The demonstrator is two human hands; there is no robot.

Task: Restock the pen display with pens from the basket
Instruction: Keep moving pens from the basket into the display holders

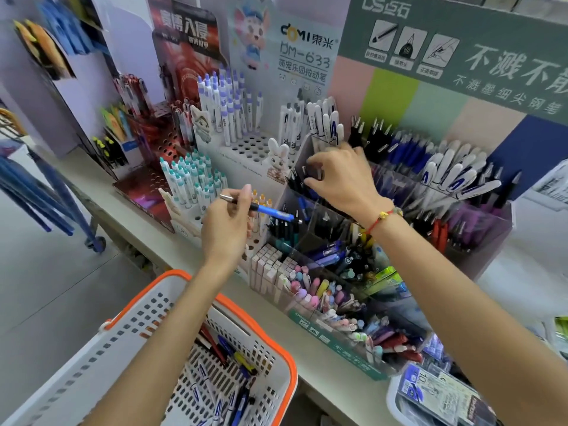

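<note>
Head view: nearest, a perforated white plastic basket (92, 358) with an orange rim holds loose pens (227, 355), partly cut off below. The left hand (226, 224) pinches a blue pen (270, 210). Beyond it, on the bench (129, 210), the right hand (341, 176) grips dark pens (312, 175) in the clear acrylic display (319, 219); its fingertips are hidden.

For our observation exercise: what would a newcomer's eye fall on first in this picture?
Probably the left hand at centre, pinching a blue pen above the crowded pen display. Just right of it, the right hand reaches into a clear compartment of dark pens. At the lower left, the orange-rimmed basket holds more pens.
</note>
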